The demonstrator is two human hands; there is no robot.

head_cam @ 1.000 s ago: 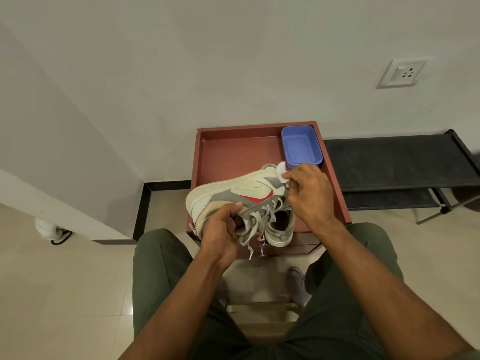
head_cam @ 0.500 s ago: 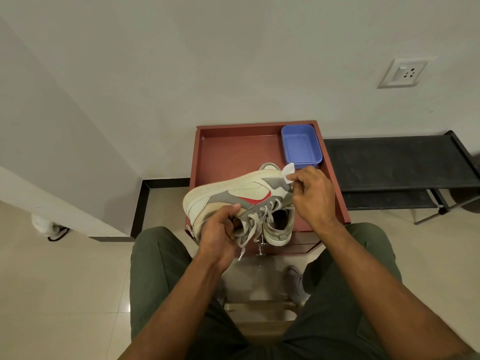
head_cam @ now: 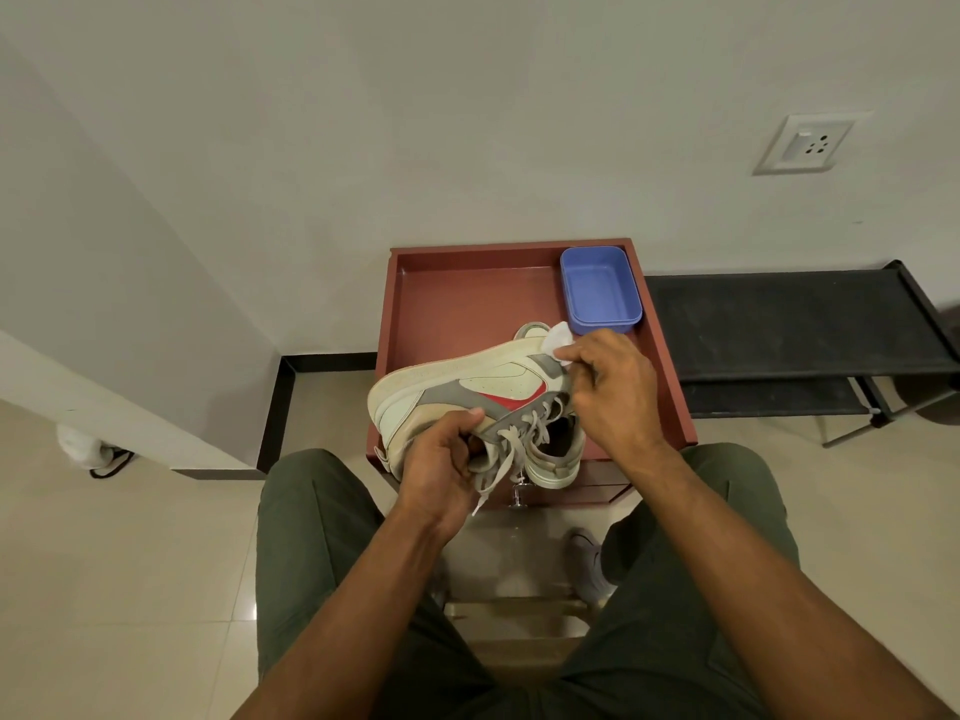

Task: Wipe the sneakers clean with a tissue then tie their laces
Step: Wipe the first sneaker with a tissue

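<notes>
Since the earlier frames, the sneaker (head_cam: 467, 392) is sitting slightly lower and further left in the picture, and the right hand (head_cam: 613, 392) with its tissue (head_cam: 560, 339) is staying at the heel end, shifted only a little.

In the head view, the left hand (head_cam: 441, 459) is gripping the sneaker near its tongue, fingers (head_cam: 470, 415) curled tight around the grey upper, thumb on top. The sneaker is lying on its side at the centre of the frame, sole toward the wall, toe pointing left, loose laces (head_cam: 511, 444) dangling below the hand. The right hand is pinching the small white tissue between thumb and curled fingers, pressing it against the heel at the sneaker's upper right. A second sneaker (head_cam: 556, 454) is resting just beneath, on the near edge of the red-brown bench (head_cam: 457, 304). A blue tray (head_cam: 600, 288) is sitting in the bench's upper right corner, just beyond the tissue. A black rack (head_cam: 779, 324) is standing to the right, against the wall; a socket (head_cam: 802, 143) is showing in the upper right of the frame. The person's green-trousered legs (head_cam: 311, 537) are filling the bottom.
</notes>
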